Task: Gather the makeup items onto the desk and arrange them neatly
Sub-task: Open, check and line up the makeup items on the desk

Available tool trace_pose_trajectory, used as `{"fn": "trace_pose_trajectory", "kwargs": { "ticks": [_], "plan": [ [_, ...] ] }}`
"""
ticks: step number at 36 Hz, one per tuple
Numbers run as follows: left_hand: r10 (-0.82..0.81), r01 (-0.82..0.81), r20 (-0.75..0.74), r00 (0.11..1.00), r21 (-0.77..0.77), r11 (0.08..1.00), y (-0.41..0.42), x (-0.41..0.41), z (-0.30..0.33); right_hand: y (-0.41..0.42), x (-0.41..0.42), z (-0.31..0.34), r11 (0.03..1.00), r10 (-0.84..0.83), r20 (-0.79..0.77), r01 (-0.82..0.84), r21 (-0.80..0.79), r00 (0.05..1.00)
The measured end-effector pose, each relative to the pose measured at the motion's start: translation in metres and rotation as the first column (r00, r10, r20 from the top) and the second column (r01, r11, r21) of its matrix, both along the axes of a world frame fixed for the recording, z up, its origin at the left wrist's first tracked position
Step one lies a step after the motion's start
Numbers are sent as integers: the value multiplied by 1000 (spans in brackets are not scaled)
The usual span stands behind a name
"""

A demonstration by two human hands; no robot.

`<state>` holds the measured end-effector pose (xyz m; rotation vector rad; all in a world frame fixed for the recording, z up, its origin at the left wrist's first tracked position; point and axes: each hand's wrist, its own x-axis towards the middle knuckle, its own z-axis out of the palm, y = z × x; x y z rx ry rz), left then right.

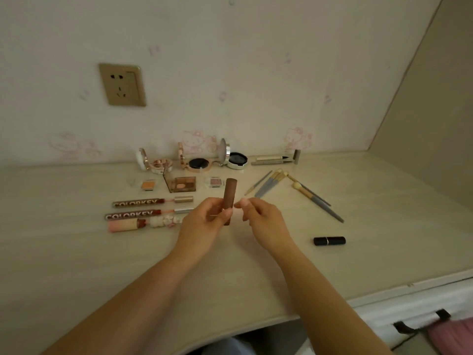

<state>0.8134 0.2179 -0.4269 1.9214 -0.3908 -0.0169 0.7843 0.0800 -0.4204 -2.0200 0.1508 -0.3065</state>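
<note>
Head view: the left hand [204,216] holds a brown cylindrical lipstick tube [229,201] upright above the pale wooden bench [76,252], its grip curled round the lower half. The right hand [258,216] hovers just beside the tube, fingers loosely curled, holding nothing. A black lipstick tube [329,241] lies on the bench to the right, well apart from the grey-handled brushes [294,190].

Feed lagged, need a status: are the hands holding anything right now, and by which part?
The left hand grips the brown tube upright by its lower half. The right hand holds nothing, its fingertips close beside the tube.
</note>
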Motion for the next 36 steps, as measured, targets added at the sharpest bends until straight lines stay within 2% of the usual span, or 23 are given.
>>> {"fn": "trace_pose_trajectory", "kwargs": {
  "ticks": [2,6,10,16,20,24,29,30,33,34,36],
  "plan": [
    [16,-17,16,1000,102,995,14,2,-5,10,9,-1,995,-22,-11,23,101,1000],
    [32,-65,127,991,267,961,28,3,-11,35,17,-5,965,61,-14,-55,256,998],
    [69,-106,170,983,218,970,33,0,-13,51,18,-11,970,-1,30,-6,245,1000],
    [112,-141,137,984,223,965,35,-1,-12,62,17,-17,977,-51,49,39,211,997],
    [114,-136,129,985,181,974,36,-5,-11,61,13,-16,952,-69,109,33,305,992],
    [84,-94,96,992,105,990,35,-8,-8,61,11,-13,918,-66,97,22,395,993],
    [27,-28,22,999,45,999,35,-8,-6,61,11,-13,912,-67,73,31,409,995],
    [7,-7,12,1000,58,998,36,-8,-6,58,14,-11,888,-112,62,72,455,992],
    [-35,40,-47,998,96,995,44,-8,-9,31,21,-4,662,-301,-25,228,714,953],
    [-29,34,-70,997,62,997,47,-7,-9,25,22,-5,659,-327,-31,251,709,945],
    [-15,15,-95,995,1,1000,50,-5,-8,24,21,-9,724,-310,-12,245,645,951]
  ]
}}
